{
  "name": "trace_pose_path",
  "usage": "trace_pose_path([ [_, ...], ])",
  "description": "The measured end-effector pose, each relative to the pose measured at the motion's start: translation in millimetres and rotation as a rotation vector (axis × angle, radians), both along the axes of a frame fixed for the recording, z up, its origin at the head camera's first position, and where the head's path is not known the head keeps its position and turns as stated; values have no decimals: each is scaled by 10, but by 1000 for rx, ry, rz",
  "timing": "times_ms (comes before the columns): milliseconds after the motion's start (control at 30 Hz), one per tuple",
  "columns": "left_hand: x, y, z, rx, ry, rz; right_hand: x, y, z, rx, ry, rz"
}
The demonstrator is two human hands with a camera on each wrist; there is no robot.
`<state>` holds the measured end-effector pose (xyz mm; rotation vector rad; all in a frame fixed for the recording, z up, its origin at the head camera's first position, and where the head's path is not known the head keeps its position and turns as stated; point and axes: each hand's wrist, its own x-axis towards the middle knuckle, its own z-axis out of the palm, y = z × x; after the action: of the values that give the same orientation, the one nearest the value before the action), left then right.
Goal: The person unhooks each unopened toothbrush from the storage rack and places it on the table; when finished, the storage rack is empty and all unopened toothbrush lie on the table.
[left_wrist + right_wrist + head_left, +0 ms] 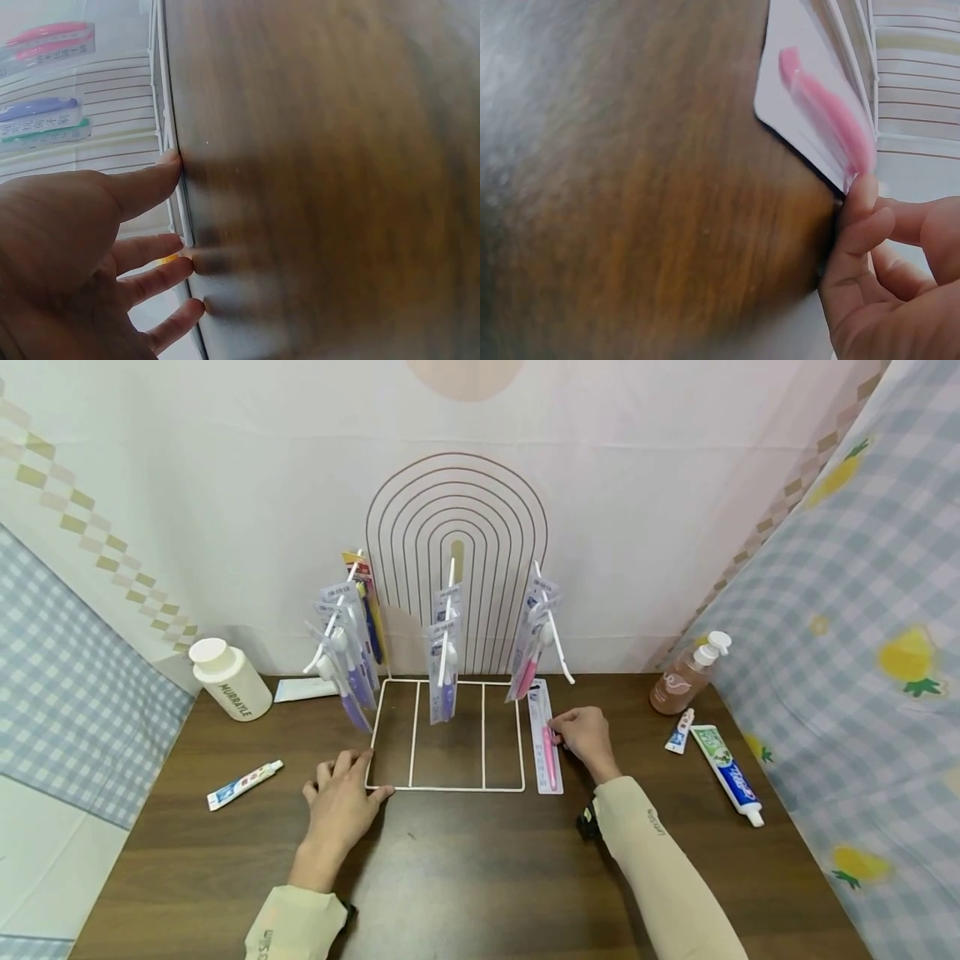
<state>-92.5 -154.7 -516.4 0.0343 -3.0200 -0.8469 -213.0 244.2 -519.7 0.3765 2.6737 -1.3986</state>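
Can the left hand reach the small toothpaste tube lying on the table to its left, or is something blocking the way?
Probably yes. The left hand rests at the rack's front corner, and only bare table lies between it and the small toothpaste tube.

A pink toothbrush sealed in a long, narrow white-backed blister pack (547, 743) lies flat on the dark wooden tabletop, lengthwise away from the person, just beside the right edge of a white wire display rack (447, 737). The rack's flat rectangular base, split by thin bars into strips, rests on the wood; its upright hooks carry hanging packs of purple, blue and pink toothbrushes. In the right wrist view the pink handle (829, 109) shows through clear plastic, one pack edge lifted slightly.
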Motion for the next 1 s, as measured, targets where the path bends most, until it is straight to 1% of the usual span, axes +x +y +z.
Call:
trace_pose_path([
  [67, -2, 7, -17, 7, -3, 0, 6, 17, -18, 1, 6, 1],
  [100, -6, 3, -46, 7, 7, -2, -2, 30, -37, 1, 7, -2],
  [133, -4, 8, -46, 8, 8, -3, 10, -11, 13, 16, -4, -18],
  [167, -2, 13, -36, 4, 5, -5, -25, 28, -60, 14, 6, -15],
  [200, 2, 19, -32, 10, 5, -3, -39, 42, -88, 13, 6, -14],
  [233, 2, 22, -28, 13, 2, -1, -71, 75, -154, 17, 8, -11],
  [300, 9, 30, 4, 8, -17, 3, -98, 97, -217, 18, 2, -9],
  [333, 16, 37, 30, 10, -31, 8, -134, 124, -294, 21, 7, -10],
  [367, 20, 40, 45, 10, -43, 10, -144, 131, -327, 29, 3, -11],
  [400, 25, 42, 52, 14, -49, 14, -123, 105, -289, 35, -7, -14],
  [433, 25, 41, 57, 9, -54, 13, -119, 99, -292, 39, -8, -15],
  [467, 27, 42, 60, 8, -56, 13, -109, 101, -306, 33, 9, -8],
  [533, 22, 33, 32, 12, -42, 10, -77, 68, -251, 41, 34, -18],
  [567, 19, 27, 12, 12, -31, 8, -82, 84, -265, 20, 76, -16],
  [600, 13, 18, -14, 10, -17, 6, -40, 32, -163, 25, 99, -27],
  [667, -1, 2, -62, 12, 8, 7, -24, -34, -56, 22, 182, -51],
  [700, -8, -6, -81, 8, 16, 6, -7, -101, 65, 11, 220, -71],
  [767, -14, -16, -99, 2, 26, 6, -24, -176, 198, -45, 332, -76],
  [800, -15, -16, -101, 1, 28, 6, 16, -272, 374, -68, 358, -83],
  [900, -19, -14, -101, -2, 24, 4, 2, -361, 590, -255, 490, -24],
  [1000, -18, -7, -94, -2, 18, 5, 20, -420, 760, -439, 577, 43],
])
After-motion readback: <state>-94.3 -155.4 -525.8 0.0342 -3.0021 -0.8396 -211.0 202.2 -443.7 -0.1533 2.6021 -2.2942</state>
